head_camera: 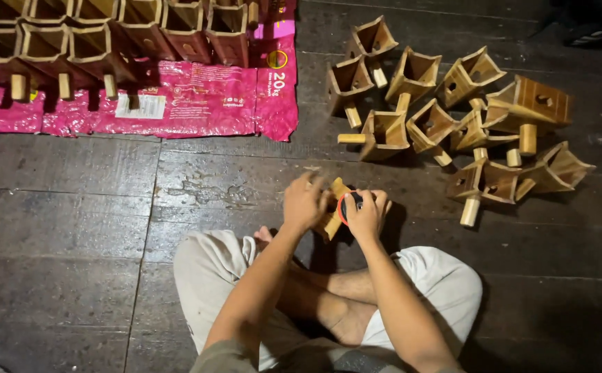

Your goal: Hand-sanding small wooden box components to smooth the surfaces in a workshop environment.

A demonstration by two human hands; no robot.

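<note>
Holding the wooden piece (332,211) steady in the closed left hand (304,204) seems important. The right hand (366,214) grips a round red-rimmed tool (347,205) against it; press evenly, I think.

The scene is being viewed through a single camera worn on the head, looking steeply down and slightly forward. The crossed legs (328,304) are being seen closest, at the bottom edge, with both forearms reaching away up the frame. The dark plank floor (73,221) is being taken in from near, filling most of the picture. The far edge is being reached at the pink sack (177,97), top left.
</note>
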